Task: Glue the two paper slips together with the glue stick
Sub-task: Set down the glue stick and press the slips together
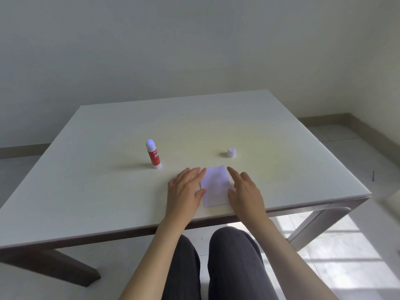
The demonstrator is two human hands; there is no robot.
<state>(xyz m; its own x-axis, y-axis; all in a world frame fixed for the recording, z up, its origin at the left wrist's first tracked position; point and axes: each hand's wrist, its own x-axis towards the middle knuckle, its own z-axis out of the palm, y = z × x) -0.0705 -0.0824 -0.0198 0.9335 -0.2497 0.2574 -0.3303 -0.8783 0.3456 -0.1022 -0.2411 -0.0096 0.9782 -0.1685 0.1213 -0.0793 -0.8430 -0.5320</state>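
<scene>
From here only one white sheet of paper [215,187] can be made out near the front edge of the tabletop [108,191]; whether a second slip lies squarely under it cannot be told. Its left edge is partly covered by the left hand [185,188], and its lower right corner by the right hand [245,189]. Both hands are spread flat, fingers loose and extended, gripping nothing; the left fingertips and thumb rest on the paper's left side, and the right forefinger points along its right edge with the thumb touching the sheet. The glue stick [153,154] stands upright and uncapped, well to the left of the paper and behind it. Its white cap [231,152] sits apart on the right, just beyond the paper. The person's dark-trousered knees [227,245] show beneath the tabletop's edge.
</scene>
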